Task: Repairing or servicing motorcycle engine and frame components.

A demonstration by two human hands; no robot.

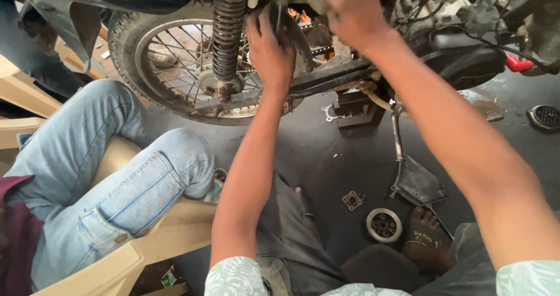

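A motorcycle's rear end fills the top of the head view: spoked rear wheel, rusty shock absorber spring and black swingarm. My left hand is pressed flat against the dark chain cover area beside the wheel, fingers together, pointing up. Higher up at the frame's edge, my right hand reaches into the greasy parts; its fingers are partly cut off, so I cannot tell what they grip.
A person in light blue jeans sits on a beige plastic chair at the left. On the dark floor lie a round metal part, a small square gasket and a kickstand plate. My sandalled foot is beside them.
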